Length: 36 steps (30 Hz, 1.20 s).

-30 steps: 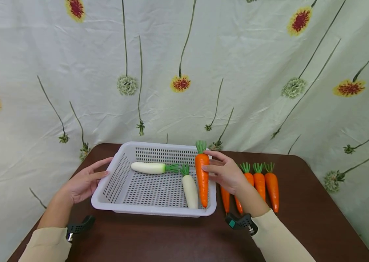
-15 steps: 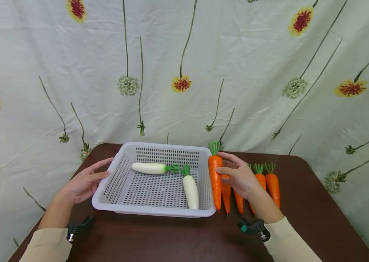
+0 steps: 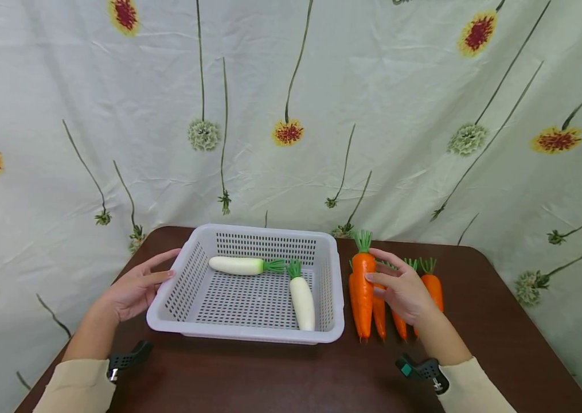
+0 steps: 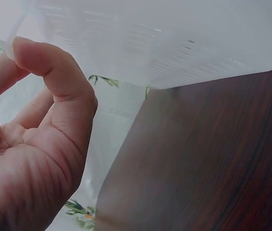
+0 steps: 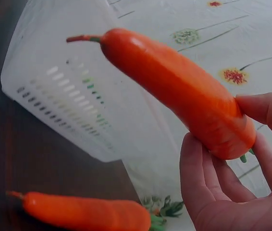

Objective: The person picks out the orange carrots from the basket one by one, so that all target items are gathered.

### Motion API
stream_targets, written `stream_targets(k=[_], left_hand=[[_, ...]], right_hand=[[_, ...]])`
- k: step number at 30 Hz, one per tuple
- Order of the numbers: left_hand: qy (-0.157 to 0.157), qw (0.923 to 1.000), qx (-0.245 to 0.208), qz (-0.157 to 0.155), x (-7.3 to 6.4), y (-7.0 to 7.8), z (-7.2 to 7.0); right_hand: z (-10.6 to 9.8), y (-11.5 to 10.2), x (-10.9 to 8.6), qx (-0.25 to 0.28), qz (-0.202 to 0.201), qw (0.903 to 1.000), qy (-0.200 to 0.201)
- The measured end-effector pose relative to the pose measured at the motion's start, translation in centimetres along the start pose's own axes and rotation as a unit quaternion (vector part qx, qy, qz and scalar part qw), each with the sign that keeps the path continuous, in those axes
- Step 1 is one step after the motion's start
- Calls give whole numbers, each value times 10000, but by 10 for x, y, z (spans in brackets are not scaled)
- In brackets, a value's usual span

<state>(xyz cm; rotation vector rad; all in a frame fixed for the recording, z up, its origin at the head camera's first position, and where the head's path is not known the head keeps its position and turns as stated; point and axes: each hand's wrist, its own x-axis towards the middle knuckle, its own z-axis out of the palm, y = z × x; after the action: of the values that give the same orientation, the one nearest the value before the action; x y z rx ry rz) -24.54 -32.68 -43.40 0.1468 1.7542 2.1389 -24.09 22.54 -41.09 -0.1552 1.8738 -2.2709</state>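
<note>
My right hand (image 3: 406,289) holds an orange carrot (image 3: 363,295) upright with green tops, thumb on one side and fingers on the other. In the right wrist view this carrot (image 5: 174,84) is pinched near its leafy end, tip pointing away. My left hand (image 3: 136,289) pinches the left rim of a white perforated plastic basket (image 3: 249,334) between thumb and fingers, as the left wrist view also shows at the basket's edge (image 4: 23,21). Inside the basket lie two white radishes, one sideways (image 3: 236,265) at the back and one lengthwise (image 3: 302,304) at the right.
Several more carrots (image 3: 432,289) lie in a row right of the basket, partly hidden behind my right hand and the held carrot. Everything rests on a dark brown table (image 3: 249,373). A flower-printed cloth (image 3: 270,178) hangs behind it.
My right hand has carried the carrot rightward, from over the basket's right side to over the row of carrots, and slightly lower. The left hand stays at the rim.
</note>
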Motion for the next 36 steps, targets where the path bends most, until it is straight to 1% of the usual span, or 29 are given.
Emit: stream_targets(k=[5, 11, 17, 24, 29, 36], left_hand=[[-77, 9999, -20, 60, 0, -1, -1], [-171, 9998, -103, 90, 1, -1, -2], [-130, 9998, -85, 87, 1, -2, -3], [-26, 10000, -34, 46, 1, -1, -1], [24, 10000, -45, -9, 0, 0, 0], [56, 10000, 69, 25, -1, 2, 2]], right_hand=[[-13, 3, -4, 96, -44, 9999, 17], [-28, 5, -8, -2, -117, 9999, 59], [-42, 8, -10, -159, -80, 9997, 163], [-57, 10, -14, -289, -159, 9994, 93], [-65, 8, -17, -217, -200, 9996, 50], [-77, 7, -20, -306, -333, 9990, -31]])
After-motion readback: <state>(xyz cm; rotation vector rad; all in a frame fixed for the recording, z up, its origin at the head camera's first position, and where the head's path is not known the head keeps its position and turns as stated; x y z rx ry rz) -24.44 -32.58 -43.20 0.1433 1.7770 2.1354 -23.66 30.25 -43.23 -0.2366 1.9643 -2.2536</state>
